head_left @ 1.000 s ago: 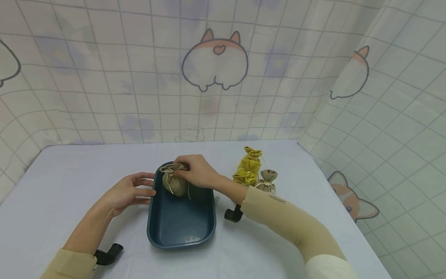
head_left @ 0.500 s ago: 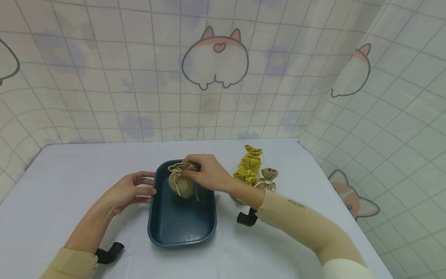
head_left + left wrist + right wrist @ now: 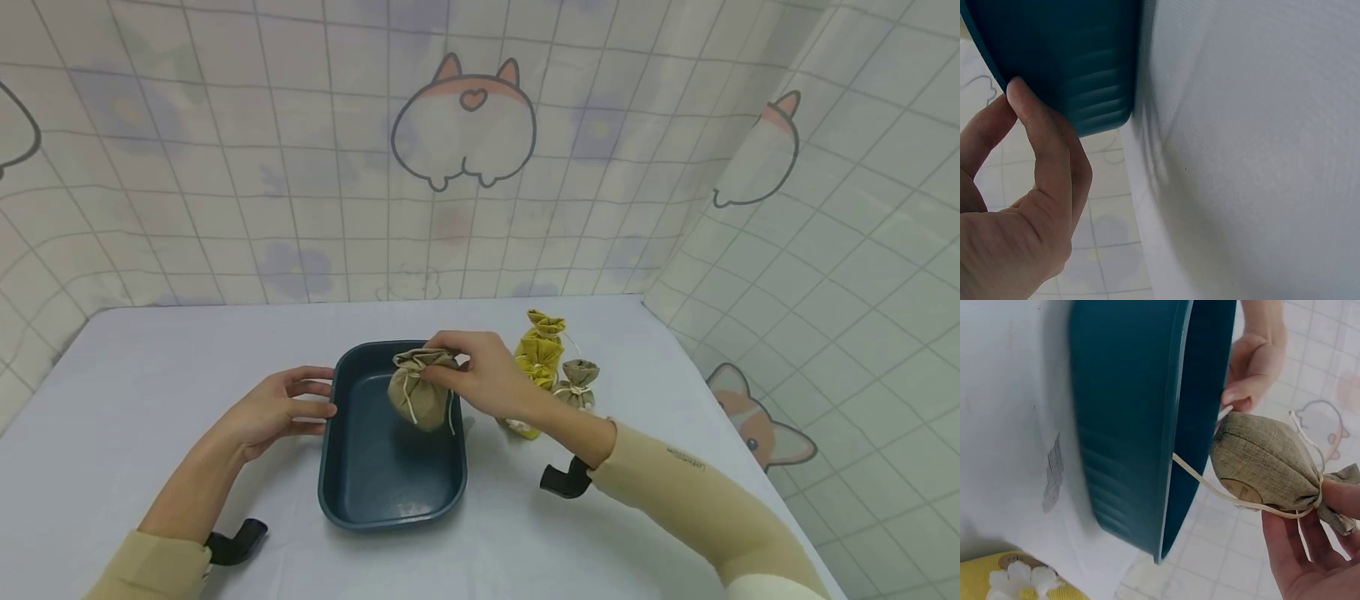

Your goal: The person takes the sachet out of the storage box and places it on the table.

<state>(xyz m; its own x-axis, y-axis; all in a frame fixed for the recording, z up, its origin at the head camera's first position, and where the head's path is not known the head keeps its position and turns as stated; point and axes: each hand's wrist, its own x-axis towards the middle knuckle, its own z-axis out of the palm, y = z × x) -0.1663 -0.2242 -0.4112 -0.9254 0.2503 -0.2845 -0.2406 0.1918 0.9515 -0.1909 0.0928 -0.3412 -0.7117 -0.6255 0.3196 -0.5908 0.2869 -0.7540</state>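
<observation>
My right hand [image 3: 483, 371] pinches the gathered neck of a grey-brown drawstring pouch [image 3: 418, 404], held over the right part of a dark blue rectangular tray [image 3: 390, 521]. In the right wrist view the pouch [image 3: 1266, 459] hangs beside the tray's rim, with a loose cream cord [image 3: 1210, 487] trailing across that rim. My left hand [image 3: 273, 412] touches the tray's left side with its fingertips, fingers loosely bent. The left wrist view shows that hand [image 3: 1041, 169] against the rim of the tray [image 3: 1100, 69].
Right of the tray stand several yellow pouches [image 3: 538, 354], partly hidden by my right hand, and another grey-brown pouch [image 3: 577, 383]. A yellow pouch with a white flower [image 3: 1019, 581] shows in the right wrist view. Behind the white table [image 3: 202, 350] hangs a checked curtain [image 3: 315, 167].
My right hand has moved right with the grey-brown pouch, from the tray's back left toward its right side. The left hand has stayed at the tray's left rim.
</observation>
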